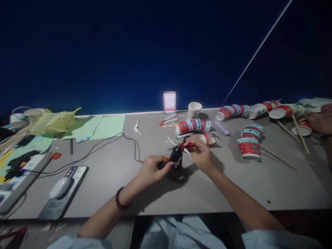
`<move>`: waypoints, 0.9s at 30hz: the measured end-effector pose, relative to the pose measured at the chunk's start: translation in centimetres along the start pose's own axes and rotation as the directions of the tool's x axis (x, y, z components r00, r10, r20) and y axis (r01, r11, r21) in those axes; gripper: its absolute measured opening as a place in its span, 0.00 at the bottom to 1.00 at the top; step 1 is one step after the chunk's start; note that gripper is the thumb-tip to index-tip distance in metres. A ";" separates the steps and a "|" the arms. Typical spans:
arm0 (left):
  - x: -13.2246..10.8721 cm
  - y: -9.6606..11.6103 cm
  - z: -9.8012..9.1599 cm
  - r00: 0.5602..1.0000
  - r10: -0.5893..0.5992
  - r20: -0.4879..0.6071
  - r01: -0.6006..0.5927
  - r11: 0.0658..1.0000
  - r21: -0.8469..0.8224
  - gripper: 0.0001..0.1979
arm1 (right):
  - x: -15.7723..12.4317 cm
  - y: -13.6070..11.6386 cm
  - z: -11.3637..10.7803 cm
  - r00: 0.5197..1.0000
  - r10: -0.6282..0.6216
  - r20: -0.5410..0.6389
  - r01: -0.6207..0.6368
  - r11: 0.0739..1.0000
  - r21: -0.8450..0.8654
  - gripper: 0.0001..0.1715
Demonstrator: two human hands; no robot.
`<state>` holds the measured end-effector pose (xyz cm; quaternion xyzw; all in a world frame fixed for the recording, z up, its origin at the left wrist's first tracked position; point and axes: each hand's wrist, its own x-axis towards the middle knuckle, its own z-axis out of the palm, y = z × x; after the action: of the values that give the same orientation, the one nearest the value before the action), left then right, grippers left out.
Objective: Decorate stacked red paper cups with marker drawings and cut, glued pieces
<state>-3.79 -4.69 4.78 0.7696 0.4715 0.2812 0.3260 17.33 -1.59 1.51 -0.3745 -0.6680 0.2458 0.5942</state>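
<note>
My left hand (157, 169) is closed round a black hot glue gun (176, 156) with an orange trigger, at the middle of the table. A thin black cord (90, 152) runs from the left towards that hand. My right hand (202, 155) pinches a small red piece (188, 144), which looks like cut paper cup, close to the gun's top end. Whether the two touch I cannot tell. Just behind my right hand lies a cut red-and-white paper cup (209, 138). Beyond that, a row of nested patterned paper cups (193, 126) rests on its side.
Several more cup stacks, one a red-and-teal stack (249, 147) on a wooden stick (280, 157), lie at right near another person's hand (321, 121). A white cup (194, 110) stands at the back. At left are a power strip (23, 181), phone (62, 204), mouse (60, 187) and green paper (109, 126).
</note>
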 end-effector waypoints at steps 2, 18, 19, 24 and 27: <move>0.0 -0.2 0.2 1.000 0.019 -0.013 -0.018 0.999 0.035 0.15 | 0.0 0.2 0.0 1.000 -0.010 -0.003 0.010 0.999 -0.032 0.06; 0.1 -1.3 0.5 0.991 0.134 0.022 -0.134 0.991 0.017 0.13 | 0.5 -0.2 0.5 0.820 0.564 0.098 -0.541 0.708 0.454 0.11; 0.1 -1.4 0.5 0.989 0.146 0.027 -0.146 0.989 0.010 0.13 | 0.5 -0.2 0.6 0.790 0.604 0.107 -0.563 0.645 0.516 0.13; 0.1 -1.5 0.5 0.985 0.163 0.056 -0.165 0.986 0.017 0.14 | 0.6 0.3 0.6 0.687 0.703 0.182 -0.602 0.412 0.684 0.17; 0.1 -1.5 0.5 0.987 0.149 0.056 -0.150 0.989 0.010 0.14 | 0.5 0.6 0.4 0.666 0.707 0.240 -0.630 0.359 0.689 0.15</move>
<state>-4.21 -4.17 3.33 0.8126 0.4051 0.2800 0.3116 17.02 -0.78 1.30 -0.3570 -0.2718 0.6888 0.5694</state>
